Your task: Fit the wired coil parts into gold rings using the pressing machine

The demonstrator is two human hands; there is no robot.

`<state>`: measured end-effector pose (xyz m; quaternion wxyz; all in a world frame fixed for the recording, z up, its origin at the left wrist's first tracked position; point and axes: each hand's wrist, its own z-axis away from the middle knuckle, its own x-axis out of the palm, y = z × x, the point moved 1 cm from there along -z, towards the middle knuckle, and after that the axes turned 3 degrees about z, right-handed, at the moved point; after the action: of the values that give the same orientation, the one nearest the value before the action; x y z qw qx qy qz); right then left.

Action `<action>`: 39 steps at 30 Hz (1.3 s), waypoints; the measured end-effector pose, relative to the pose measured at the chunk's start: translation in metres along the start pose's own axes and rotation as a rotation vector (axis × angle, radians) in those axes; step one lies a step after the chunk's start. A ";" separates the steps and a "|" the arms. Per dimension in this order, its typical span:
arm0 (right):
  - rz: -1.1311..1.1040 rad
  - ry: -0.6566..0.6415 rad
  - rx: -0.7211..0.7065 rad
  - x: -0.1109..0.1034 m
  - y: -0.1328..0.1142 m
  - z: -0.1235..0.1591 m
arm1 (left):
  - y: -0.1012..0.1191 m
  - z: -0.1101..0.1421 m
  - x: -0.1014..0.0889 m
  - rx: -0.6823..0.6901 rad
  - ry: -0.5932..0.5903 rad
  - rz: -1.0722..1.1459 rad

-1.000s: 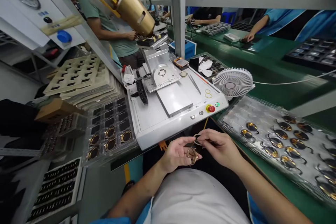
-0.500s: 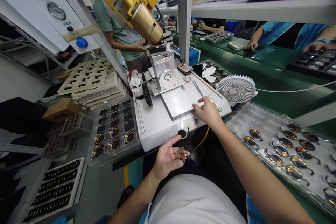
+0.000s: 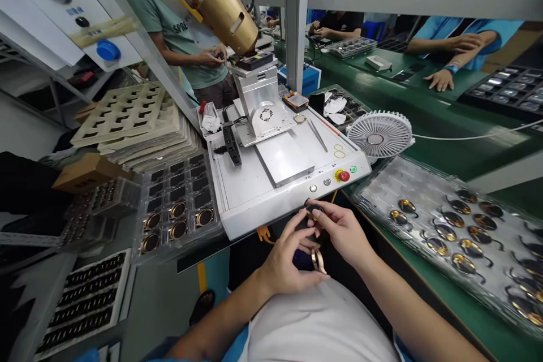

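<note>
Left hand [image 3: 282,264]: mine is curled around a gold ring [image 3: 317,261], thumb below it, index finger raised to a dark disc [image 3: 314,211].
Right hand [image 3: 344,233]: I pinch that disc between thumb and fingers.
Gold ring: in front of the white machine base [image 3: 250,214], standing on edge and seen nearly side-on, so its longer line runs up and down, tilted slightly.
Dark disc: just in front of the base's near edge, above the ring; being round, it has no long axis, its dark face tips up toward me, and a small black tab points away toward the base.
Disc trays: one [image 3: 384,188] right of the base, another [image 3: 190,238] left of it.
Red button [image 3: 344,176]: on the base's front.
Tweezers [image 3: 318,134]: on the base's right part, slanting away leftward.
Fan [image 3: 379,134]: right of the base.
Co-worker [image 3: 203,76]: beyond the base.
</note>
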<state>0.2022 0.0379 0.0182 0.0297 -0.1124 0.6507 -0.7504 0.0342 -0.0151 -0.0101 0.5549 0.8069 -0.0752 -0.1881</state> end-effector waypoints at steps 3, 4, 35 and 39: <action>0.006 -0.023 0.005 -0.009 -0.006 0.001 | -0.001 -0.001 -0.004 0.005 0.037 0.179; 0.030 -0.016 0.005 -0.010 -0.007 0.002 | -0.002 -0.001 -0.005 0.013 0.020 0.186; -0.212 -0.097 0.252 0.025 -0.019 0.027 | -0.013 -0.002 -0.012 -0.071 0.251 0.727; -0.130 -0.067 0.181 0.028 -0.020 0.027 | -0.015 0.000 -0.014 -0.035 0.246 0.675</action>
<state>0.1828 0.0093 0.0445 0.0127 -0.1761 0.5704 -0.8021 0.0199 -0.0050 -0.0209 0.6045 0.7435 -0.2667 0.1031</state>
